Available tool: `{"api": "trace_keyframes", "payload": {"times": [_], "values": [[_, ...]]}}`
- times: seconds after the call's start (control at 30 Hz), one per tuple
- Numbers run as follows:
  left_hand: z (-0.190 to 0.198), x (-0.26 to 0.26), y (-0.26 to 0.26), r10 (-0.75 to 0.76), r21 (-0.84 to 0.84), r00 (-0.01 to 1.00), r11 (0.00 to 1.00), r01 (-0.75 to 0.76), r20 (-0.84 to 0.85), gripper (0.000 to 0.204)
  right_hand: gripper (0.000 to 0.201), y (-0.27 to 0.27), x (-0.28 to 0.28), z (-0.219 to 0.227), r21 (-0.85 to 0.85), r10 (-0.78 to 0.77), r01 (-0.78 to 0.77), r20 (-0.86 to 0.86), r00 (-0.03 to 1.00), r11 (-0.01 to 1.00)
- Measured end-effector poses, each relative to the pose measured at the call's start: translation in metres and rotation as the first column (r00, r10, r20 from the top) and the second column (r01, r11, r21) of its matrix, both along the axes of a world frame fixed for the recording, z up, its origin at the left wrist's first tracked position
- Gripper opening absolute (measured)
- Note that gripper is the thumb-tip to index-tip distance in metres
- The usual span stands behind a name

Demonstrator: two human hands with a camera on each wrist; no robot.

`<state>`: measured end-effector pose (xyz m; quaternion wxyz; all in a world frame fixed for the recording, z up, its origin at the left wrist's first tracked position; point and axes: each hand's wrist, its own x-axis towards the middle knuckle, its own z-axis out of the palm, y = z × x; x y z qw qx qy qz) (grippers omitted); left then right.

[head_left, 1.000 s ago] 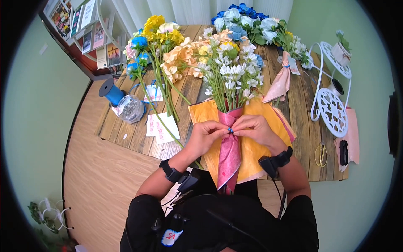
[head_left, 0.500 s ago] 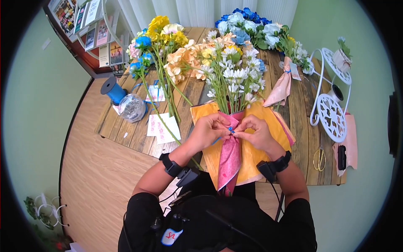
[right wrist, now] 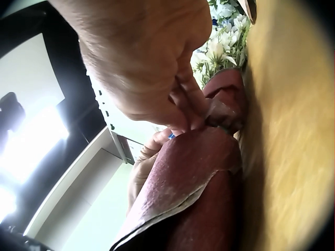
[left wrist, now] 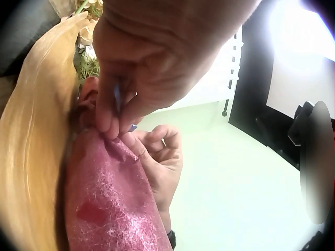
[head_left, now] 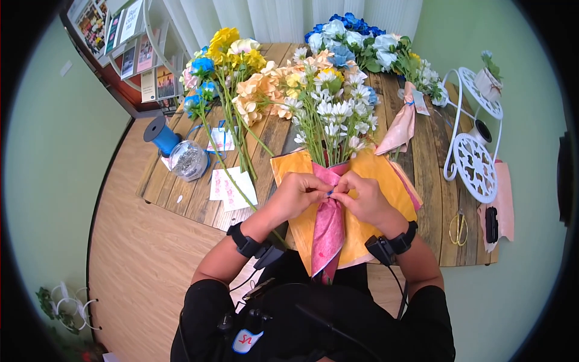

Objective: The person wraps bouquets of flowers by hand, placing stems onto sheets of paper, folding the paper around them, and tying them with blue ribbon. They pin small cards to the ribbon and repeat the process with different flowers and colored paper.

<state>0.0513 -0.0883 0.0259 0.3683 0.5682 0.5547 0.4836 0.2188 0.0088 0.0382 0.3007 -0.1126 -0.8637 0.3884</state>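
Together, both hands [head_left: 296, 194] pinching blue ribbon [head_left: 330, 193] above the pink wrap's edge [left wrist: 149, 183].

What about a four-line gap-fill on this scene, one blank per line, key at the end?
The left hand and right hand pinch a ribbon coloured ____.
The wrapping gathered below their fingertips is ____.
The flowers nearest the hands have ____ petals.
On the table, beside a black object, lies a gold-handled pair of ____.

Key: blue; pink; white; scissors.
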Motion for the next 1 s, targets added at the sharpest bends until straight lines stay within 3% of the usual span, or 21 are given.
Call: {"api": "trace_keyframes", "payload": {"times": [0.13, 0.23, 0.37, 0.53, 0.8, 1.0], "values": [[0.004, -0.004, 0.001, -0.096, 0.105, 0.989, 0.989, 0.107, -0.112, 0.013, 0.017, -0.001, -0.001, 0.0, -0.109, -0.045, 0.044, -0.003, 0.999, 0.993], [0.005, -0.002, 0.0, -0.088, 0.063, 0.994, 0.994, 0.092, -0.069, 0.014, 0.014, -0.002, -0.002, -0.005, -0.173, -0.069, 0.066, -0.011, 0.998, 0.983], [0.004, 0.002, -0.001, -0.03, 0.107, 0.991, 0.993, 0.044, -0.132, 0.014, 0.01, -0.004, -0.003, -0.008, -0.257, -0.085, 0.072, -0.041, 0.996, 0.964], [-0.001, 0.005, -0.003, 0.027, 0.17, 0.985, 0.985, 0.002, -0.168, 0.012, 0.007, -0.005, -0.004, -0.009, -0.236, -0.08, 0.063, -0.06, 0.995, 0.97], [-0.005, 0.008, -0.003, 0.054, 0.022, 0.997, 0.998, -0.055, 0.061, 0.011, 0.005, -0.002, -0.005, -0.007, -0.149, -0.073, 0.058, -0.102, 0.992, 0.987], [-0.013, 0.003, -0.002, 0.018, -0.03, 0.975, 0.999, -0.012, 0.221, 0.014, 0.008, 0.004, -0.003, -0.003, -0.087, 0.076, -0.084, -0.087, 0.993, 0.993]]}}
